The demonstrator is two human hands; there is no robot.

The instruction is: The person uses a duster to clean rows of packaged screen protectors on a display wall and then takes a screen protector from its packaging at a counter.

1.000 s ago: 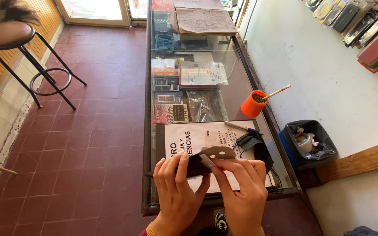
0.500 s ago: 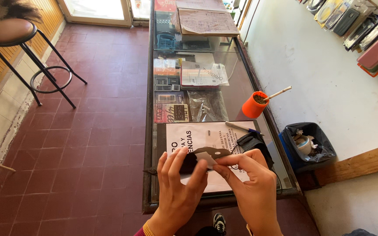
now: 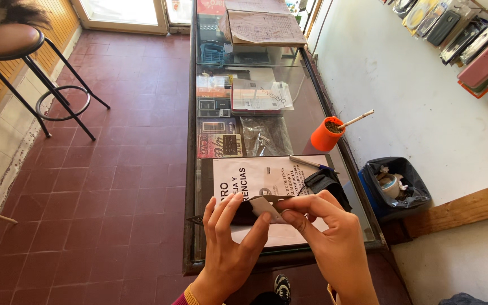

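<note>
Left hand (image 3: 230,245): fingers curled around a small dark flat thing, the phone (image 3: 245,213), gripping it from the left, thumb up against its near edge.
Right hand (image 3: 334,240): thumb and forefinger pinched together on a pale grey film (image 3: 266,206) that lies across the phone's right end.
Phone: held in the air between both hands, just above the near end of the counter (image 3: 190,169), over a white sheet.
Film: thin, light, partly curled up from the phone; whether it is stuck on or loose, I cannot tell.
Sheet (image 3: 266,175): white printed paper lying flat on the glass, under the hands.
Pen (image 3: 312,164): on the sheet's far right corner, slanted.
Black pouch (image 3: 326,183): beside the sheet, near the counter's right edge.
Orange cup (image 3: 326,134): on the counter's right side, beyond the pen, a pale straw (image 3: 358,118) sticking out.
Bin (image 3: 393,186): black, on the floor right of the counter, lined and holding rubbish.
Stool (image 3: 15,48): far left, on the red tile floor, well apart from the counter.
</note>
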